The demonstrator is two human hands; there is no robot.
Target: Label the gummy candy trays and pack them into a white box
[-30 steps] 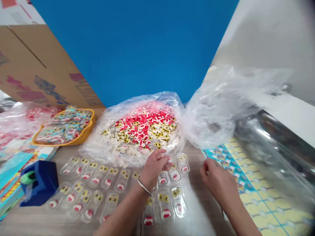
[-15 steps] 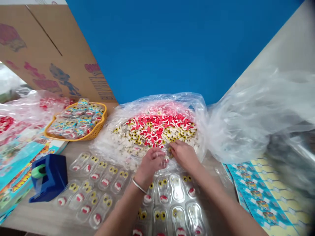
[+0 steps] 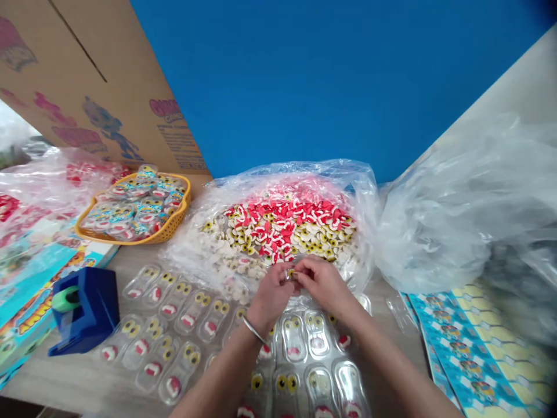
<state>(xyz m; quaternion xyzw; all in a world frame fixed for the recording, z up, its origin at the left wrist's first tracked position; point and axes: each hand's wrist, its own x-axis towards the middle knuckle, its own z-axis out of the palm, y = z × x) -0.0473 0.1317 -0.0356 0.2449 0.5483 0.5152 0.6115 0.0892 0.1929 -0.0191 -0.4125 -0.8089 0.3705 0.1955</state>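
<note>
Landmark: open polythene bag [image 3: 282, 197], thin, creased and glossy, lying on the laminate tabletop [image 3: 65, 371].
Bag contents: rounded gummy eyes [image 3: 322, 238], white with yellow-and-dark centres, heaped around glossy red-and-white gummy lips [image 3: 278, 220].
Left hand [image 3: 272, 296]: bare, just in front of the bag, fingers curled inward, fingertips pinching the held piece; metal bangle [image 3: 255, 330] on the wrist.
Right hand [image 3: 324, 284]: bare, also just in front of the bag, fingers curved, closed on the same piece from the other side.
Held piece: small gummy eye [image 3: 292, 274], yellow showing, mostly hidden by the fingers, above the bag's near edge.
Front of bag: clear moulded blister trays [image 3: 174, 307], oblong and round-cornered, in rows, holding gummy eyes and lips; some lie beneath the forearms.
Left of bag: woven yellow-orange plastic basket [image 3: 174, 217] of sealed packets; blue tape dispenser [image 3: 85, 313] with a green roll.
Right of bag: crumpled second polythene bag [image 3: 435, 232], touching it; printed blue-and-yellow card sheets [image 3: 470, 354] beyond.
Behind bag: corrugated cardboard panel [image 3: 100, 75], blue wall [image 3: 331, 75].
</note>
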